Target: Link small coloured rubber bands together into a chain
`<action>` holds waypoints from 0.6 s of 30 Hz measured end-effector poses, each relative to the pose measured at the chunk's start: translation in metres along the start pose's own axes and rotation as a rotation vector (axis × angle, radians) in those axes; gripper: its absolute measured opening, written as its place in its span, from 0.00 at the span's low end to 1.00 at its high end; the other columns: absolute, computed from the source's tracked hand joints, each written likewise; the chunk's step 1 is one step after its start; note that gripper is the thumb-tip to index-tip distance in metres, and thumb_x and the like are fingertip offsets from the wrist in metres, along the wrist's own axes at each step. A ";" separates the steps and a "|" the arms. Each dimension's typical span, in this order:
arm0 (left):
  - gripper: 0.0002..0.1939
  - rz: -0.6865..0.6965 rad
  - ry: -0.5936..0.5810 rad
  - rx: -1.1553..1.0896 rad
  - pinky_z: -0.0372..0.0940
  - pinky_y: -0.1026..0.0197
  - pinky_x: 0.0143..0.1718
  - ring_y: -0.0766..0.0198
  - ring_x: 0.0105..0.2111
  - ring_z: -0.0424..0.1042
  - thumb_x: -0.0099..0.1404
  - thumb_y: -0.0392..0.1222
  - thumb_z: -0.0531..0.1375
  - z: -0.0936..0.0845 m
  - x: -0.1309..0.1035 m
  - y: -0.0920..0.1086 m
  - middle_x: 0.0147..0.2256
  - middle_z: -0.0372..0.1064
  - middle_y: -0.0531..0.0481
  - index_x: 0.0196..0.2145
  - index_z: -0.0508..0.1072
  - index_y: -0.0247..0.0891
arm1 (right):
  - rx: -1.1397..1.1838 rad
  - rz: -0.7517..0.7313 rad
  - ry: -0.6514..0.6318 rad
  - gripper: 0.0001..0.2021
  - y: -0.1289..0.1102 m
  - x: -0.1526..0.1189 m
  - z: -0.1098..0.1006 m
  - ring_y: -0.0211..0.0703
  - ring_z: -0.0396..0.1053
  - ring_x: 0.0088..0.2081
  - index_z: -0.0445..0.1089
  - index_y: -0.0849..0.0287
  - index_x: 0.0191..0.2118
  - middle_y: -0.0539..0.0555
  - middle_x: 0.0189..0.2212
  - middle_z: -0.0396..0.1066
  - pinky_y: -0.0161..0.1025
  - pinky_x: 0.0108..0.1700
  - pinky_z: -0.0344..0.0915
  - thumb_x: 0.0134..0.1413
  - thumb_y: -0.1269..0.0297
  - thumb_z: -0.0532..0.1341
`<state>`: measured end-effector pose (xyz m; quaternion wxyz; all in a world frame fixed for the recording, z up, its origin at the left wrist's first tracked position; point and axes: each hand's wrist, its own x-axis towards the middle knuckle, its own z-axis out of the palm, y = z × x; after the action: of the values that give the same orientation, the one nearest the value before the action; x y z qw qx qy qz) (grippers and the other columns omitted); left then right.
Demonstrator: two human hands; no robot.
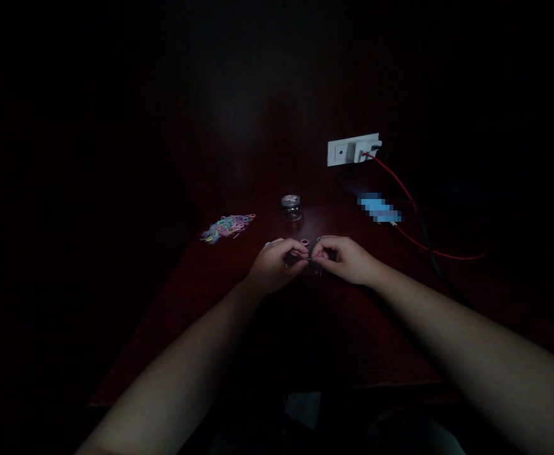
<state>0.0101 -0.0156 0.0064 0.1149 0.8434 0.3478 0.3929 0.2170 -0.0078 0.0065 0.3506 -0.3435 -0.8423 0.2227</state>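
Observation:
My left hand (277, 262) and my right hand (346, 259) meet over the dark red table, thumbs and fingertips pinched close together. Between them stretches a thin, light strand, which looks like a small elastic hair band (309, 258); the fingers cover most of it. Just beyond the fingertips lies a pink elastic hair band (305, 242). Bits of other coloured bands peek out around both hands, partly hidden. A loose pile of coloured elastic hair bands (228, 227) is spread on the table to the left, apart from my left hand.
Behind my hands stands a small clear jar (291, 207) with a lid. A blurred blue, glowing object (379, 207) lies at the right with a red cable (419, 243) running to a charger in the wall socket (353, 150). The surroundings are very dark.

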 end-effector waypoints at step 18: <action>0.06 0.055 -0.004 0.046 0.66 0.62 0.36 0.65 0.33 0.71 0.59 0.35 0.62 -0.001 0.000 -0.004 0.33 0.73 0.51 0.36 0.73 0.39 | 0.042 0.048 -0.056 0.04 0.000 -0.001 -0.003 0.34 0.62 0.25 0.70 0.63 0.31 0.50 0.24 0.67 0.32 0.27 0.59 0.50 0.70 0.58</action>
<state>0.0074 -0.0125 0.0051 0.0851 0.8558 0.3334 0.3862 0.2196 -0.0083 0.0082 0.3286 -0.3501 -0.8384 0.2581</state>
